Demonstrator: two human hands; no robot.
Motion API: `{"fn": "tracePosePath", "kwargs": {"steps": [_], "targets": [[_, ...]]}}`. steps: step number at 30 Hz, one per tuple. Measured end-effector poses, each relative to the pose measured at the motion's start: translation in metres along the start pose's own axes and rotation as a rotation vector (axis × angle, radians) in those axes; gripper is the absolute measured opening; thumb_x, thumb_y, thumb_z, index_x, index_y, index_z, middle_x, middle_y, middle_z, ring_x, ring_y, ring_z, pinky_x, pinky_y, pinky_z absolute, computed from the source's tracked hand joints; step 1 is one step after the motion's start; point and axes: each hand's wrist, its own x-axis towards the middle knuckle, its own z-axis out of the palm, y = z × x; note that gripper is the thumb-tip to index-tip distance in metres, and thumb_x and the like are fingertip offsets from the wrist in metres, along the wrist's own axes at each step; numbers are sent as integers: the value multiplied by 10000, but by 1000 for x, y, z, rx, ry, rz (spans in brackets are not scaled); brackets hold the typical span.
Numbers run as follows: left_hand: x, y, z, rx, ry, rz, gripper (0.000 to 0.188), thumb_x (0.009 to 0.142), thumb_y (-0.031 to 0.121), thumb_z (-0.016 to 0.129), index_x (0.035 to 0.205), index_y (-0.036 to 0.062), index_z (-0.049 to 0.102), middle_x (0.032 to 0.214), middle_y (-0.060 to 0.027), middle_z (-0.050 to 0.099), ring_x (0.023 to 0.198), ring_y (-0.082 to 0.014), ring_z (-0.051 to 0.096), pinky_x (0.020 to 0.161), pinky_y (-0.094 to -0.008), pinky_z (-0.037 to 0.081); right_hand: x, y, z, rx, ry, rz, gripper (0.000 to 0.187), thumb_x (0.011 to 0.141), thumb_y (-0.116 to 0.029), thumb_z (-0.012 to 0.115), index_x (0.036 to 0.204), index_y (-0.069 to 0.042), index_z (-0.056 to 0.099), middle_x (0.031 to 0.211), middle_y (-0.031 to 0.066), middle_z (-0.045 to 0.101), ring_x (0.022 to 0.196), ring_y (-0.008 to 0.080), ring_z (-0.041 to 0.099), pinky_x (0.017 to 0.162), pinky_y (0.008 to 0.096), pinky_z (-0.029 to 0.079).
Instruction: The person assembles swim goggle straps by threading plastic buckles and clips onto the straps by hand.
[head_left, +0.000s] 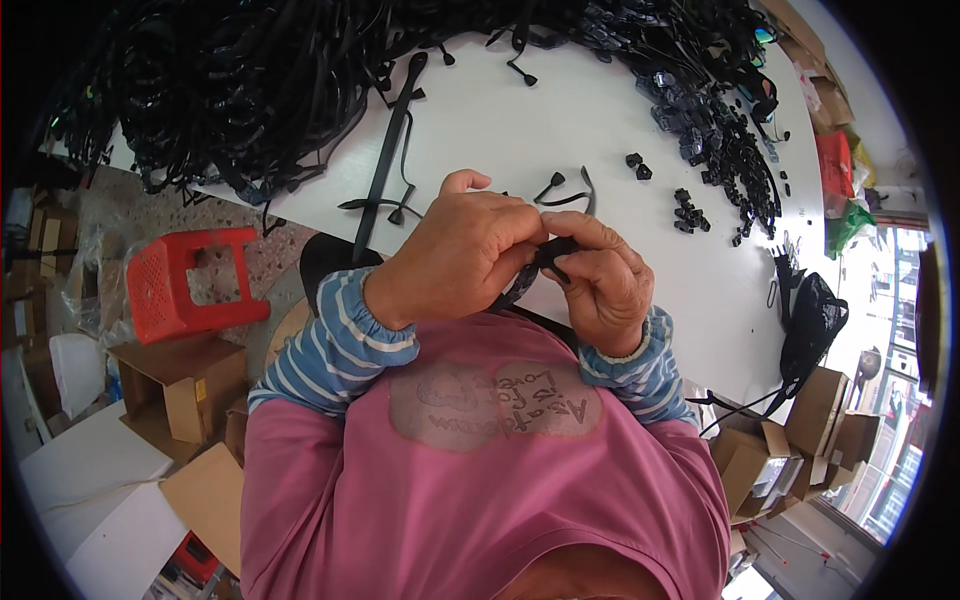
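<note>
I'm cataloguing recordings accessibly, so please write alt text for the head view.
A person's left hand and right hand hold a black strap at the near edge of a white table. Heaped black straps lie along its far side, with small black parts scattered at right.

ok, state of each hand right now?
Left hand: closed, holding a black strap.
Right hand: closed, pinching a small black piece by the strap; exact shape partly hidden.
</note>
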Motion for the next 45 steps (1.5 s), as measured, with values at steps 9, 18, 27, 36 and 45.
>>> {"fn": "tracePosePath", "kwargs": {"steps": [9,18,27,36,45], "targets": [[-9,14,22,-919,168,-404,93,822,33,503,894,-16,536,703,-10,533,644,-49,468,557,-188,401,-3,-2,0,160,133,176,214,667,40,660,742,-49,481,841,94,564,681,169,539,583,250,447],[-11,9,23,-944,137,-400,103,830,54,514,869,-28,564,689,-9,544,603,-33,464,516,-169,383,-1,-1,-3,66,89,57,225,659,64,650,735,-46,469,774,74,521,607,151,510,505,235,422],[-11,2,27,-886,83,-345,100,849,72,504,868,-15,551,653,13,509,561,-24,416,488,-173,353,-4,4,0,4,113,21,218,651,117,594,736,-36,463,769,73,499,638,178,504,546,266,429],[-12,3,27,-883,56,-359,82,857,74,491,844,7,536,631,16,484,560,-32,392,489,-184,337,-6,4,2,-63,102,-27,186,648,91,582,727,-30,466,759,80,513,643,213,506,586,305,445],[-19,-9,32,-881,35,-274,111,886,75,444,926,4,520,766,22,496,563,3,364,481,-146,311,-7,7,7,-101,87,-71,177,660,76,594,717,-25,460,765,86,529,666,221,518,594,302,451]]}}
